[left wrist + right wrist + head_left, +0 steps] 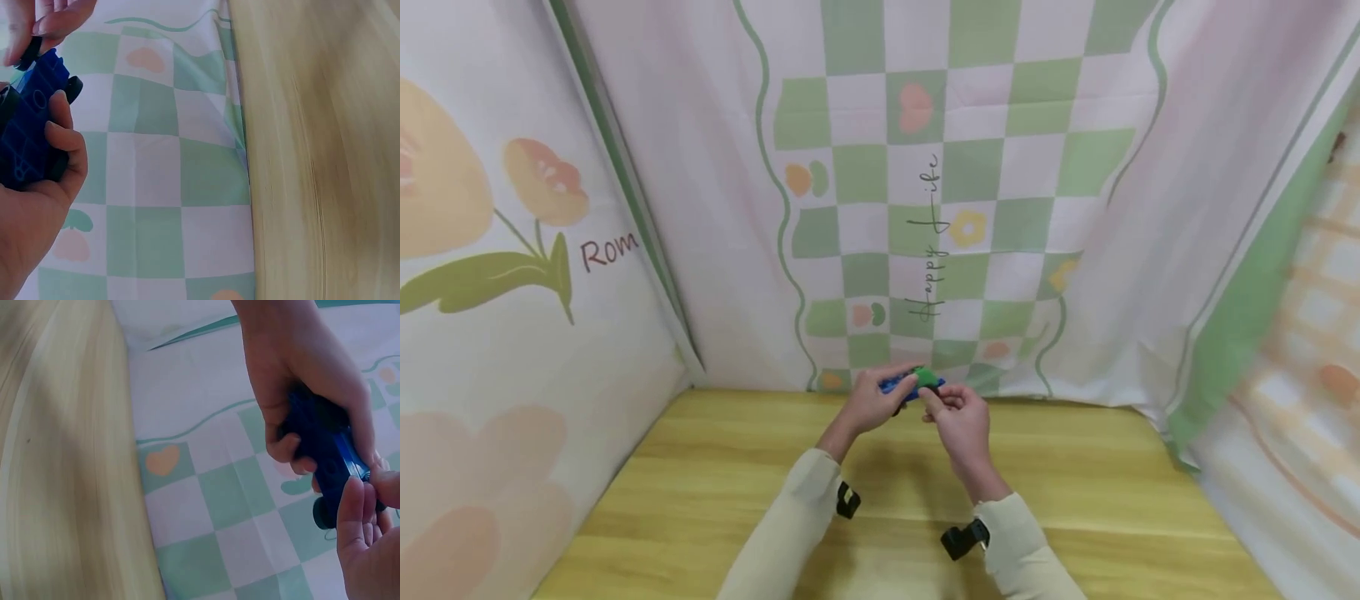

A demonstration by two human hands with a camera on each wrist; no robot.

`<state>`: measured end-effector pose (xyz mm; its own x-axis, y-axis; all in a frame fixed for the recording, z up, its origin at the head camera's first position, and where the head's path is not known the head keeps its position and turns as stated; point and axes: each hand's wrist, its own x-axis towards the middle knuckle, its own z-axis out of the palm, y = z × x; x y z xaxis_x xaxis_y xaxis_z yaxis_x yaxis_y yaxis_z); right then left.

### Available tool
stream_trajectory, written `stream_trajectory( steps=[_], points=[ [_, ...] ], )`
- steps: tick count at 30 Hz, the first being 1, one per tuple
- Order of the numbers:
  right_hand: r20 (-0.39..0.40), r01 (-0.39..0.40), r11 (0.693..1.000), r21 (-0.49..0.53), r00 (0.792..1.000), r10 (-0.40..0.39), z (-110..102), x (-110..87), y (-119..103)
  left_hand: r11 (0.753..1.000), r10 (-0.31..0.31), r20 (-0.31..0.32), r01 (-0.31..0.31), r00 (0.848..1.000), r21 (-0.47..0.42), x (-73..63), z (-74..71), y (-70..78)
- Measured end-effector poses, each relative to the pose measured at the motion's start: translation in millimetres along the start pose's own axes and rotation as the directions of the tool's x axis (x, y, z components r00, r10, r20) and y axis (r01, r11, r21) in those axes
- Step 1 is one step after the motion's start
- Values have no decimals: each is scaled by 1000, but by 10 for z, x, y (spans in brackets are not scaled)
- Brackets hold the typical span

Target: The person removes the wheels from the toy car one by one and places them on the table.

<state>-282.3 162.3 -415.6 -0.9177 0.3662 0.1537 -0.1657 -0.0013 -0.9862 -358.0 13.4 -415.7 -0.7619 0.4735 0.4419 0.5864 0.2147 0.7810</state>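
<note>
A toy car (891, 386) with a blue base, a green top and black wheels is held above the far end of the table. My left hand (869, 403) grips its body, fingers curled round the side. The car's ribbed blue underside (34, 112) faces the camera in the left wrist view. At the other end of the car, my right hand (965, 421) pinches a black wheel (29, 54) between thumb and fingers. Whether that wheel is fully seated on the car is hidden by the fingers. Another black wheel (323, 512) shows on the opposite side.
The yellow wood-grain table (715, 467) lies below both hands. Behind it hangs a green-and-white checked curtain (917, 275), close to the car. Printed cloth walls (490, 358) stand at left and right. Each wrist wears a black camera (962, 540).
</note>
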Motion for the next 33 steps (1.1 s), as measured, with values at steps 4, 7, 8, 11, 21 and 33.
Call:
stream_trajectory(
  steps=[4, 7, 8, 11, 21, 33],
  points=[
    [49, -7, 1000, 26, 999, 6, -34, 8, 30, 1000, -6, -2, 6, 1000, -8, -39, -31, -22],
    [79, -9, 999, 44, 997, 5, -85, 22, 31, 1000, -5, -2, 5, 1000, 9, -47, -66, -41],
    [83, -9, 999, 51, 997, 4, -117, 31, 26, 1000, -7, 0, 7, 1000, 9, -47, -79, -46],
    [85, -15, 999, 35, 996, 12, -271, 86, 4, 1000, -16, 1, 16, 1000, 4, -42, -114, -57],
    [127, -38, 936, -350, 988, 88, -936, 482, 211, 997, -73, -6, 73, 997, 4, -44, -192, -6],
    [115, -84, 797, -598, 975, 189, -1359, 653, 747, 997, -75, 8, 75, 997, 14, -35, -172, 11]
  ],
)
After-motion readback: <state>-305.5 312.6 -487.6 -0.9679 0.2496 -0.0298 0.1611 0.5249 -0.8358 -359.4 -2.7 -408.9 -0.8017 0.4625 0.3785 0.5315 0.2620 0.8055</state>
